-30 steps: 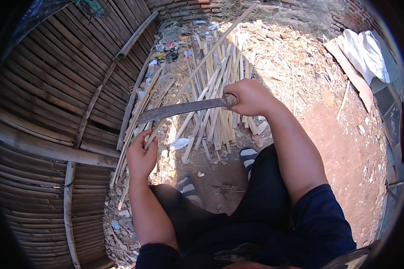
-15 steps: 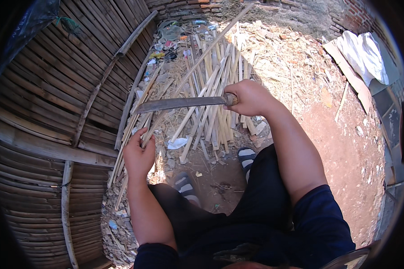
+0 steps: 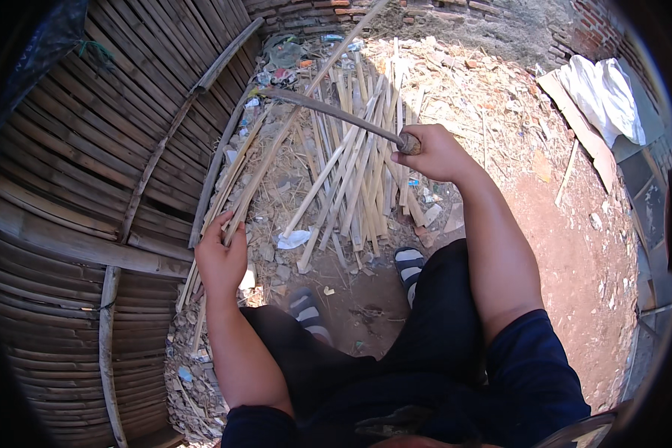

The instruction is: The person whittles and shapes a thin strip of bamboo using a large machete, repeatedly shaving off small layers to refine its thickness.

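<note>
My left hand [image 3: 222,254] is closed around the near end of a long bamboo strip [image 3: 265,172], which slants up and away to the right toward the brick wall. In my right hand [image 3: 434,154] is the wooden handle of a machete [image 3: 343,115]. Its long dull blade points left, with the tip a little higher than the handle, and crosses the strip partway along its length. Whether blade and strip touch I cannot tell. Beyond and between my hands, a pile of split bamboo strips [image 3: 358,179] lies on the littered ground.
A bamboo-slat wall [image 3: 89,164] stands close on my left, with more strips [image 3: 235,168] along its foot. A brick wall [image 3: 455,26] closes the far side. White cloth [image 3: 603,97] lies at the far right over boards. My sandalled feet [image 3: 409,267] rest on the dirt below.
The machete has moved away from me along the strip, its tip swinging upward. My right hand has shifted slightly right. My left hand and the strip have moved a little left.
</note>
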Action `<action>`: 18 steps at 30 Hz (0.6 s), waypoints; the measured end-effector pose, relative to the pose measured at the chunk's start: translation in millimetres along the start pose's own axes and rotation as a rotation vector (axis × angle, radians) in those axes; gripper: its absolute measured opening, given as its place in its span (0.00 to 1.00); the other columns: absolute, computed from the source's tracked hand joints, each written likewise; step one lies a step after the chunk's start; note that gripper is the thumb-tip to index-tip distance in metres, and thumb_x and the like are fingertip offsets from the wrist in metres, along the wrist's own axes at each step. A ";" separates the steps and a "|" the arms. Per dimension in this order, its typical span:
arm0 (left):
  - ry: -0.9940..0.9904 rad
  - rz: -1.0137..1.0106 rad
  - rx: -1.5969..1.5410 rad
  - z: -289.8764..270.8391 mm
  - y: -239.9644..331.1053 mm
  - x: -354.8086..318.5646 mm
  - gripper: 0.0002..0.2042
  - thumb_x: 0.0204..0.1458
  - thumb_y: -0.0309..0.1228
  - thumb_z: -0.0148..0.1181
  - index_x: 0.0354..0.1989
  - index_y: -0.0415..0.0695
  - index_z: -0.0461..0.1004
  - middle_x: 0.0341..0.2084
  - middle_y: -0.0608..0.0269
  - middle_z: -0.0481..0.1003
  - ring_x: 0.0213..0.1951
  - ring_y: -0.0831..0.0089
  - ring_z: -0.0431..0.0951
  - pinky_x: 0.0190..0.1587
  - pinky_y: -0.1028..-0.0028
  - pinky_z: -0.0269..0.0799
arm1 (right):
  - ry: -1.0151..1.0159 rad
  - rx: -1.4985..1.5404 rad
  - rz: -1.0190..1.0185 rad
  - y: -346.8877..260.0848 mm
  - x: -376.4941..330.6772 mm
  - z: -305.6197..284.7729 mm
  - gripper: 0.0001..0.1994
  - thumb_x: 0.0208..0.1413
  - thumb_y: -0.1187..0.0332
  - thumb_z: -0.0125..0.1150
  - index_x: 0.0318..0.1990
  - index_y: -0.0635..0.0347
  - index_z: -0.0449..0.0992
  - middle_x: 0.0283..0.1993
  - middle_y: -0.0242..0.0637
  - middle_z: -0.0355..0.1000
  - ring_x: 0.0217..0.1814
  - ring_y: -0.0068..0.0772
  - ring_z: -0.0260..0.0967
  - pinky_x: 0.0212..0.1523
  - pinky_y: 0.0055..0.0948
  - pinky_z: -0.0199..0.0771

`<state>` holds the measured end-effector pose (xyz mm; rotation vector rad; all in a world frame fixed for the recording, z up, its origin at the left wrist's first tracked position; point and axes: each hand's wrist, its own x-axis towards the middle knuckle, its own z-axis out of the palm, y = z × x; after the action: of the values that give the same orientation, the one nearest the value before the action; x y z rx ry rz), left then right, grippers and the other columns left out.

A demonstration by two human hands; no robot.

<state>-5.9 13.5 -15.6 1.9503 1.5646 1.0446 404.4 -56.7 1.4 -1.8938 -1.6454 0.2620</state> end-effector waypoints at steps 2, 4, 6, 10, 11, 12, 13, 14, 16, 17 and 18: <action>-0.032 -0.047 0.044 -1.2 2.0 -2.4 0.16 0.60 0.33 0.69 0.54 0.41 0.82 0.31 0.60 0.78 0.31 0.80 0.70 0.37 0.74 0.71 | -0.162 -0.066 -0.110 -12.9 0.8 3.7 0.20 0.52 0.55 0.77 0.44 0.60 0.83 0.35 0.51 0.79 0.40 0.55 0.78 0.44 0.46 0.76; -0.027 -0.054 0.078 -3.0 4.1 -3.9 0.16 0.60 0.33 0.69 0.54 0.40 0.81 0.31 0.60 0.78 0.32 0.79 0.70 0.38 0.73 0.71 | -0.372 -0.113 -0.090 -43.0 -1.2 -6.6 0.22 0.52 0.56 0.75 0.50 0.59 0.84 0.43 0.52 0.81 0.48 0.58 0.79 0.50 0.48 0.78; -0.005 -0.029 0.073 -4.2 1.5 -4.0 0.17 0.59 0.33 0.70 0.54 0.39 0.81 0.30 0.61 0.77 0.30 0.80 0.69 0.35 0.73 0.70 | -0.341 -0.098 -0.076 -42.7 0.1 -5.8 0.22 0.52 0.54 0.75 0.49 0.59 0.84 0.42 0.51 0.81 0.48 0.57 0.79 0.50 0.49 0.78; 0.034 0.041 -0.031 -0.8 -22.0 3.5 0.18 0.58 0.33 0.71 0.54 0.39 0.82 0.26 0.62 0.75 0.24 0.80 0.67 0.29 0.75 0.67 | -0.102 -0.027 0.073 -9.4 6.7 -10.0 0.22 0.54 0.52 0.75 0.48 0.59 0.84 0.41 0.52 0.81 0.47 0.55 0.79 0.50 0.48 0.78; 0.031 0.048 -0.063 1.0 -24.5 5.5 0.18 0.58 0.33 0.71 0.54 0.39 0.82 0.26 0.62 0.76 0.24 0.80 0.67 0.29 0.74 0.68 | -0.015 -0.004 0.126 2.0 6.3 -10.7 0.22 0.54 0.51 0.75 0.48 0.59 0.84 0.40 0.53 0.81 0.47 0.54 0.79 0.50 0.48 0.78; 0.003 -0.016 -0.051 -0.9 -20.0 4.4 0.17 0.59 0.31 0.69 0.55 0.38 0.81 0.29 0.60 0.78 0.29 0.80 0.70 0.34 0.74 0.70 | -0.017 0.030 0.163 2.7 5.7 -13.8 0.22 0.55 0.51 0.75 0.48 0.59 0.84 0.40 0.53 0.80 0.47 0.54 0.80 0.50 0.48 0.78; -0.026 -0.080 -0.039 -5.2 -10.8 3.1 0.16 0.61 0.30 0.68 0.55 0.37 0.81 0.32 0.59 0.80 0.34 0.79 0.74 0.39 0.74 0.72 | -0.018 0.063 0.200 2.9 5.0 -17.6 0.23 0.55 0.51 0.75 0.49 0.59 0.83 0.40 0.53 0.80 0.47 0.54 0.80 0.50 0.48 0.78; -0.056 -0.143 -0.028 -6.7 -6.2 2.8 0.15 0.62 0.28 0.66 0.55 0.37 0.80 0.35 0.58 0.82 0.39 0.79 0.77 0.43 0.74 0.74 | -0.019 0.095 0.238 2.5 4.7 -19.7 0.23 0.55 0.51 0.75 0.49 0.59 0.83 0.41 0.54 0.80 0.47 0.53 0.80 0.50 0.47 0.78; -0.035 -0.059 0.011 -4.1 -7.1 3.5 0.15 0.62 0.28 0.66 0.55 0.37 0.80 0.36 0.57 0.83 0.40 0.78 0.78 0.44 0.73 0.74 | -0.033 0.099 0.173 7.2 1.4 -12.9 0.23 0.54 0.53 0.76 0.47 0.62 0.82 0.38 0.50 0.80 0.43 0.48 0.78 0.47 0.44 0.76; -0.025 -0.016 0.030 -2.3 -7.1 3.8 0.15 0.62 0.29 0.66 0.55 0.37 0.80 0.37 0.56 0.84 0.40 0.78 0.78 0.44 0.73 0.74 | -0.020 0.087 0.098 10.1 -1.1 -6.4 0.20 0.54 0.55 0.77 0.43 0.63 0.81 0.34 0.47 0.78 0.38 0.42 0.75 0.43 0.41 0.75; -0.025 -0.032 0.026 -2.8 -3.4 2.1 0.15 0.62 0.29 0.66 0.55 0.37 0.80 0.37 0.56 0.84 0.40 0.78 0.78 0.44 0.73 0.74 | -0.010 0.083 0.018 1.8 -1.2 -3.1 0.18 0.54 0.57 0.77 0.39 0.64 0.80 0.30 0.43 0.77 0.33 0.36 0.73 0.40 0.39 0.73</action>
<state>-10.0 16.1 -15.7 1.9423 1.5980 0.9874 407.3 -58.9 2.6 -1.8495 -1.5996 0.3425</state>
